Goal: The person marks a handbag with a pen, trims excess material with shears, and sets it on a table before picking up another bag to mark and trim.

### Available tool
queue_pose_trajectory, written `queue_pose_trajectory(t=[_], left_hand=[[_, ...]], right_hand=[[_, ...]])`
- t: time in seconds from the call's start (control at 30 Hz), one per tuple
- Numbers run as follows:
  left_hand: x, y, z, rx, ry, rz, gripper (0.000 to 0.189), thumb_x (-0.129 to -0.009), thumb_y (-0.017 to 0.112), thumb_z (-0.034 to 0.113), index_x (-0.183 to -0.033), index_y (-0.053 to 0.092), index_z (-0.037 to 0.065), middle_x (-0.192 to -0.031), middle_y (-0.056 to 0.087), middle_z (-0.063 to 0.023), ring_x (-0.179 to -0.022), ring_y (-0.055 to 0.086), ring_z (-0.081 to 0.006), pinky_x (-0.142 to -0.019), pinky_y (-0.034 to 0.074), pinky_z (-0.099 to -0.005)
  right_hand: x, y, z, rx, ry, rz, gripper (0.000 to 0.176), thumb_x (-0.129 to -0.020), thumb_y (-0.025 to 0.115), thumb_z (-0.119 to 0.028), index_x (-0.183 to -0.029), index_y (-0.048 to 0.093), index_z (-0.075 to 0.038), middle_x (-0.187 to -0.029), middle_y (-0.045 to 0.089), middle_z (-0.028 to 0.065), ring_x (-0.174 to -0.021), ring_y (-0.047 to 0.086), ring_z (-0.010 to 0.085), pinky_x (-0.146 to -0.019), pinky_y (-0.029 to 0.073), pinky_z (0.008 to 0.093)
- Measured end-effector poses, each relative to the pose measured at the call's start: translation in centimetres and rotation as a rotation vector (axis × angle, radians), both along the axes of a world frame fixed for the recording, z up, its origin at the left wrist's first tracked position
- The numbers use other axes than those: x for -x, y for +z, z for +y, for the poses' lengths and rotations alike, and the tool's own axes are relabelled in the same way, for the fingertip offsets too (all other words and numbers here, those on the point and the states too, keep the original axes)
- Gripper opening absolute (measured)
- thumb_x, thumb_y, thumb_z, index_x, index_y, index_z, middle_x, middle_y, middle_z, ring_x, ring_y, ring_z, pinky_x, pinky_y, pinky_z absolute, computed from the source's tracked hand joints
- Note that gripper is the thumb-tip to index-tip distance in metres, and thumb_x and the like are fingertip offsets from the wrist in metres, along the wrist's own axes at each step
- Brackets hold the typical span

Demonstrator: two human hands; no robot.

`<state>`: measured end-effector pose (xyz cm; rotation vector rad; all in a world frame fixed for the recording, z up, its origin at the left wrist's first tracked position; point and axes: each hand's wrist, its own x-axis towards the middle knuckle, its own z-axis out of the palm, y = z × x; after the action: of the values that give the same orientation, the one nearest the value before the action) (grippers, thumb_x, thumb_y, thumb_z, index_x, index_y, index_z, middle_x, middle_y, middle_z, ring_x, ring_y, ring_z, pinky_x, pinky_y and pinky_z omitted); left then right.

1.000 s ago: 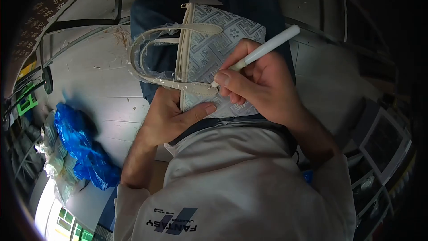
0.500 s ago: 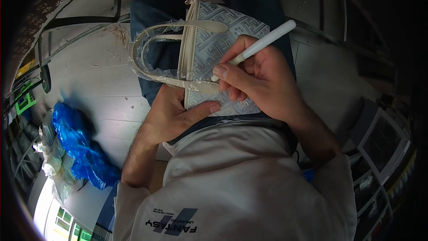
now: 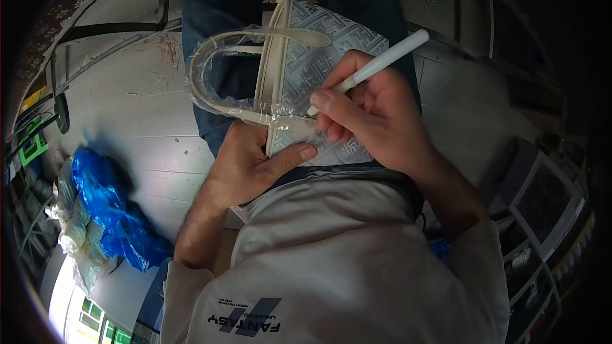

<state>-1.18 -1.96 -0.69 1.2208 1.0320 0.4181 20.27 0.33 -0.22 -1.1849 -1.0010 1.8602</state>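
Note:
A patterned grey and white handbag (image 3: 312, 64) with cream trim lies across the lap. Its cream handles (image 3: 210, 99) point left and are partly wrapped in clear plastic. My left hand (image 3: 252, 159) grips the bag's lower left corner, thumb on the patterned side, other fingers hidden beneath. In my right hand (image 3: 370, 108) is a white pen-like tool (image 3: 390, 56), pinched between thumb and fingers. Its tip is near the lower handle's end on the bag's face; whether it touches is hard to tell.
Blue plastic bag (image 3: 105, 191) and whitish plastic bag (image 3: 80, 236) lie on the floor at left. Dark metal bars (image 3: 115, 30) cross the upper left. A grey framed panel (image 3: 548, 197) stands at the right. Small scraps (image 3: 167, 48) lie on the floor.
The bag and both hands have shifted slightly to the right in the view. Both grips look the same.

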Motion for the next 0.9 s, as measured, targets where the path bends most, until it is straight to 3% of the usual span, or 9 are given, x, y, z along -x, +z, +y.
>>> queue_pose_trajectory(t=[0.2,0.27,0.37,0.6,0.67,0.7,0.73,0.83,0.9], left_hand=[[0.0,0.0,0.2,0.075,0.016,0.043,0.026,-0.101,0.057,0.020,-0.110,0.065,-0.003,-0.083,0.066,-0.0062,-0.076,0.057,-0.0092,-0.067,0.047,-0.0274],[0.3,-0.5,-0.4,-0.154,0.102,0.087,0.036,-0.106,0.045,0.025,-0.107,0.063,-0.006,-0.079,0.062,-0.0055,-0.075,0.053,-0.0104,-0.068,0.044,-0.0273],[-0.1,-0.4,-0.3,0.124,0.232,-0.045,0.038,-0.106,0.041,0.025,-0.105,0.062,-0.007,-0.079,0.059,-0.0062,-0.076,0.051,-0.0118,-0.070,0.043,-0.0287],[-0.3,-1.2,-0.6,0.042,0.267,-0.067,0.037,-0.107,0.040,0.024,-0.099,0.060,-0.006,-0.077,0.057,-0.0062,-0.074,0.049,-0.0128,-0.066,0.041,-0.0317],[0.2,-1.7,-0.9,-0.184,0.143,0.089,0.037,-0.107,0.039,0.025,-0.098,0.061,-0.005,-0.074,0.055,-0.0040,-0.070,0.047,-0.0119,-0.063,0.041,-0.0306],[0.2,-1.7,-0.9,-0.186,0.139,0.091,0.037,-0.107,0.039,0.025,-0.098,0.061,-0.005,-0.074,0.055,-0.0040,-0.070,0.047,-0.0119,-0.063,0.041,-0.0306],[0.1,-1.7,-0.9,-0.194,0.149,0.092,0.039,-0.108,0.038,0.025,-0.099,0.062,-0.004,-0.072,0.054,-0.0033,-0.068,0.046,-0.0112,-0.060,0.040,-0.0306],[-0.1,-0.5,-0.4,-0.076,0.159,0.079,0.037,-0.107,0.042,0.026,-0.102,0.066,-0.002,-0.073,0.056,-0.0033,-0.067,0.047,-0.0098,-0.059,0.040,-0.0296],[0.2,-0.3,-0.2,0.057,0.152,0.072,0.034,-0.106,0.047,0.027,-0.104,0.068,-0.001,-0.075,0.059,-0.0041,-0.069,0.049,-0.0092,-0.060,0.041,-0.0285]], right_hand=[[-0.3,0.0,0.1,0.031,0.036,0.013,0.015,-0.097,0.064,-0.014,-0.097,0.054,-0.002,-0.073,0.065,0.0054,-0.060,0.061,0.0064,-0.053,0.049,0.0194],[-0.2,0.1,0.1,0.055,0.014,0.015,0.014,-0.097,0.064,-0.014,-0.097,0.055,-0.003,-0.074,0.066,0.0053,-0.060,0.061,0.0060,-0.053,0.049,0.0191],[0.1,0.4,0.1,0.056,0.023,-0.001,0.014,-0.098,0.064,-0.014,-0.098,0.055,-0.003,-0.074,0.066,0.0053,-0.061,0.061,0.0054,-0.053,0.048,0.0186],[0.5,0.2,0.1,0.045,0.049,-0.038,0.014,-0.096,0.066,-0.013,-0.097,0.056,-0.003,-0.074,0.066,0.0048,-0.059,0.060,0.0049,-0.051,0.048,0.0186],[0.9,-0.5,-0.8,-0.903,0.083,-0.542,0.013,-0.094,0.068,-0.008,-0.094,0.056,-0.003,-0.073,0.065,0.0038,-0.059,0.060,0.0048,-0.050,0.047,0.0191],[2.1,-1.7,-1.0,-1.091,-0.070,-0.531,0.014,-0.092,0.070,-0.005,-0.092,0.056,-0.003,-0.071,0.064,0.0031,-0.059,0.059,0.0051,-0.049,0.046,0.0197],[1.8,-1.7,-1.3,-1.088,-0.074,-0.538,0.014,-0.092,0.070,-0.005,-0.092,0.056,-0.003,-0.071,0.064,0.0031,-0.059,0.059,0.0051,-0.049,0.046,0.0197],[0.5,-0.5,-0.3,-0.029,0.017,0.002,0.013,-0.095,0.066,-0.009,-0.095,0.055,-0.002,-0.073,0.065,0.0045,-0.060,0.061,0.0063,-0.052,0.049,0.0205],[-0.2,0.4,0.0,0.012,0.030,-0.010,0.013,-0.096,0.065,-0.010,-0.095,0.055,-0.002,-0.073,0.065,0.0050,-0.060,0.061,0.0065,-0.053,0.050,0.0204]])
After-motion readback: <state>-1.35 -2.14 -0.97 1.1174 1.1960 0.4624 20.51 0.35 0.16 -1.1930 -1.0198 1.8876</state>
